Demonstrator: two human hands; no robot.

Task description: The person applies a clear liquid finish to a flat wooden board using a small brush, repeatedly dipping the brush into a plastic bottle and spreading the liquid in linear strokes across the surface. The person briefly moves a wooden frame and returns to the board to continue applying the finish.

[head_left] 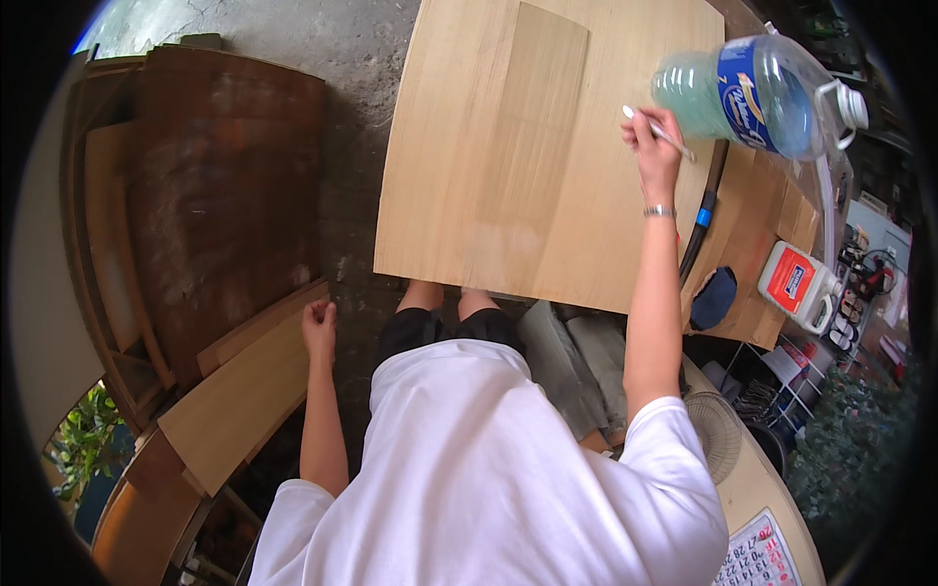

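My right hand (pixel 654 145) is raised over a large pale wood-grained panel (pixel 440 146), fingers pinched around a thin pale stick (pixel 678 147) with a rounded white end. The stick's exact kind is not clear. Just beyond that hand is a big clear plastic water bottle (pixel 699 93) with a blue label, a white cap and a handle, at the panel's right side. My left hand (pixel 319 325) hangs low at my left side, apart from the panel. Its fingers are curled in, and nothing shows in them.
Brown wooden boards (pixel 230 166) stand at the left, with a lighter plank (pixel 239 405) below. Right of the panel are cardboard (pixel 752 210), a dark blue cloth-like piece (pixel 714 299) and a white jug (pixel 826 293) with an orange label. A round fan (pixel 711 438) is near my right elbow.
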